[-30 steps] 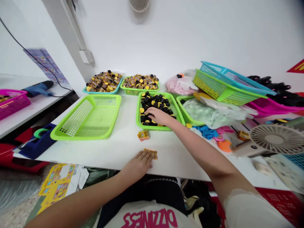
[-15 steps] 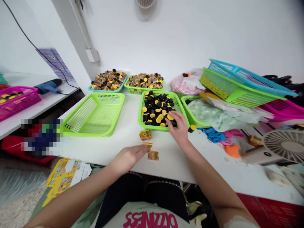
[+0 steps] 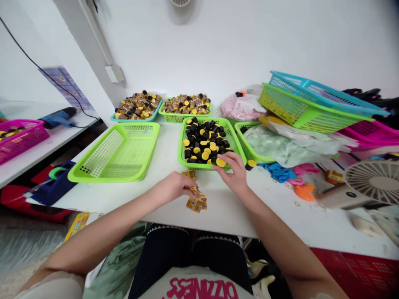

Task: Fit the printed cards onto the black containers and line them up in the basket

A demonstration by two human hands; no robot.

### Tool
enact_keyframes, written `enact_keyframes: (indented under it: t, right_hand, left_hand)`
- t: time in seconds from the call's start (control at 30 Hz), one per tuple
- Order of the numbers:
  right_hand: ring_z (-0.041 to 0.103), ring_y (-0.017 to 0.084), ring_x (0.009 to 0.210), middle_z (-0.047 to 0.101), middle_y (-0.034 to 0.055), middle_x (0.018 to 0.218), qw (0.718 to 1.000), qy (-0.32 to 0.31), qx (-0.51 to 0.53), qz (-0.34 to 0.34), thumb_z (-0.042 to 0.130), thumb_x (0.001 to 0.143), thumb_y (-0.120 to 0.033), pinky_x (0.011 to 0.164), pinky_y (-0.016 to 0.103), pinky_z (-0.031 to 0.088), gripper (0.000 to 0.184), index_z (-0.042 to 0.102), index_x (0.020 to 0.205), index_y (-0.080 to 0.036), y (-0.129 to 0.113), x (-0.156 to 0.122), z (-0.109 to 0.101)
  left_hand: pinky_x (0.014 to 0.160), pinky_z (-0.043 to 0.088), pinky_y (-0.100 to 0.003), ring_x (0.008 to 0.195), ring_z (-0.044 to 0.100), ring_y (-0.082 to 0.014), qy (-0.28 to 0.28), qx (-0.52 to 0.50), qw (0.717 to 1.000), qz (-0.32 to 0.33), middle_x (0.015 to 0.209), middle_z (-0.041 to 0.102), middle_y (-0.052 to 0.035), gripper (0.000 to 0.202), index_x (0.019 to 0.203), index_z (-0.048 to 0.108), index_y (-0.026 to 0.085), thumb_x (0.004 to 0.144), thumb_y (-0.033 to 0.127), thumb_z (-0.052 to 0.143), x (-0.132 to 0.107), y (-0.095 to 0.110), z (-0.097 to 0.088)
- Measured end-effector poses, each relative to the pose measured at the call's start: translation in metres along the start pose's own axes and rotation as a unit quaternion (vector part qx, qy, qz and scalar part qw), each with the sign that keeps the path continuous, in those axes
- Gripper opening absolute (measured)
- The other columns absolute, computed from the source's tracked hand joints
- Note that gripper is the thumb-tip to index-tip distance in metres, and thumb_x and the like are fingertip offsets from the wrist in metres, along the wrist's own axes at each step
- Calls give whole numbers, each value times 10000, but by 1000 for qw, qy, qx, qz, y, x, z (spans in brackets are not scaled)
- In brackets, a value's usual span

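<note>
My right hand (image 3: 234,172) is over the near rim of a green basket (image 3: 239,143). Its thumb and fingers pinch a small black cylinder with a yellow cap (image 3: 221,162). Many similar black cylinders (image 3: 204,135) with yellow ends fill that basket. Beside the basket's front edge, my left hand (image 3: 176,185) has thumb and fingers closed on a small printed orange-yellow label (image 3: 195,192). More of these labels (image 3: 197,204) overlap on the white table just below the fingertips, and a small stack of labels (image 3: 188,175) is behind them.
A green basket (image 3: 144,174) with a bare mesh floor stands left. Blue (image 3: 156,116) and green (image 3: 170,117) baskets of labelled cylinders are at the back. One cylinder (image 3: 250,164) lies right of the near basket. Stacked baskets (image 3: 299,108) and a fan (image 3: 378,182) stand right; a blue heat gun (image 3: 59,118) lies left.
My left hand has moved back from lying over the labels and its fingers now pinch; the labels overlap more. My right hand has drawn the yellow-capped cylinder toward the basket's near rim.
</note>
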State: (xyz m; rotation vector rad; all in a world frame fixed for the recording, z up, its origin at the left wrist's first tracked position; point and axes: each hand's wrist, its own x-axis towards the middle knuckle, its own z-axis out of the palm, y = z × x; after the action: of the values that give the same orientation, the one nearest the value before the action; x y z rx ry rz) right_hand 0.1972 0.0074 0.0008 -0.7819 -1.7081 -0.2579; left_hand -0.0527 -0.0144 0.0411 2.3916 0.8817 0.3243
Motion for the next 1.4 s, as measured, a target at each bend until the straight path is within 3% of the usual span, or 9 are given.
enact_keyframes:
  t: [0.13, 0.3, 0.43, 0.53, 0.63, 0.73, 0.9, 1.07, 1.4]
  right_hand:
    - [630, 176, 847, 515, 70, 1038, 993, 3, 30, 112, 740, 835, -243, 538, 268, 590, 356, 683, 1184, -289, 2, -2, -1]
    - [630, 195, 926, 504, 70, 1054, 987, -10, 57, 152, 740, 834, -264, 586, 292, 609, 271, 710, 1104, -271, 6, -3, -1]
    - [623, 178, 876, 516, 65, 1043, 988, -19, 69, 135, 743, 830, -240, 543, 271, 576, 276, 710, 1102, -273, 8, -3, -2]
    - [618, 171, 848, 510, 63, 1040, 985, -20, 76, 150, 759, 815, -258, 530, 268, 559, 268, 715, 1080, -267, 9, -3, -2]
    - [609, 169, 842, 500, 60, 1032, 979, -11, 96, 182, 776, 798, -291, 565, 281, 562, 250, 714, 1038, -260, 7, -2, -2]
    - [615, 155, 812, 497, 70, 1102, 958, -11, 184, 218, 753, 815, -313, 605, 302, 572, 250, 691, 1052, -263, 3, -1, -3]
    - [631, 129, 655, 632, 53, 1089, 863, -44, 379, 331, 718, 844, -402, 604, 330, 582, 304, 661, 1120, -290, 1, 1, -7]
    - [633, 141, 600, 703, 25, 769, 814, -73, 440, 372, 747, 823, -430, 535, 280, 540, 254, 747, 1001, -248, 4, 3, -16]
    - [595, 104, 469, 661, -8, 616, 830, -203, 384, 351, 738, 843, -340, 449, 236, 526, 206, 746, 990, -196, -8, 9, -21]
  left_hand:
    - [736, 478, -214, 806, 691, -152, 54, 96, 993, 39, 904, 750, -34, 118, 947, 753, 181, 880, 184, 656, 17, 16, -21]
    - [619, 416, -255, 837, 677, -226, -77, 290, 952, 55, 838, 707, -95, 183, 830, 725, 118, 862, 26, 570, 18, 25, 8]
    - [515, 356, -245, 674, 668, -194, -160, 254, 952, 58, 720, 701, -64, 164, 694, 709, 122, 809, 30, 638, 9, 18, 27]
    - [507, 369, -205, 607, 648, -125, -189, 203, 958, 72, 713, 702, 1, 178, 793, 740, 169, 851, 63, 609, 5, 13, 16]
    - [612, 441, -172, 698, 681, -111, -123, 138, 977, 104, 821, 726, -10, 246, 1001, 742, 187, 919, 85, 534, 6, 10, -4]
    - [745, 498, -199, 822, 709, -145, 37, 88, 988, 118, 928, 748, -59, 191, 1026, 742, 178, 950, 214, 570, 17, 8, -17]
    - [666, 544, -195, 676, 723, -127, 276, -40, 957, 82, 820, 773, -24, 194, 981, 751, 179, 943, 286, 594, 44, -5, -2]
    - [760, 569, -208, 742, 741, -132, 208, -74, 964, 151, 728, 767, -6, 293, 1179, 697, 157, 995, 271, 499, 44, -23, 28]
    - [782, 556, -202, 739, 738, -134, 217, -118, 958, 148, 827, 792, 4, 227, 879, 770, 196, 963, 256, 568, 35, -23, 26]
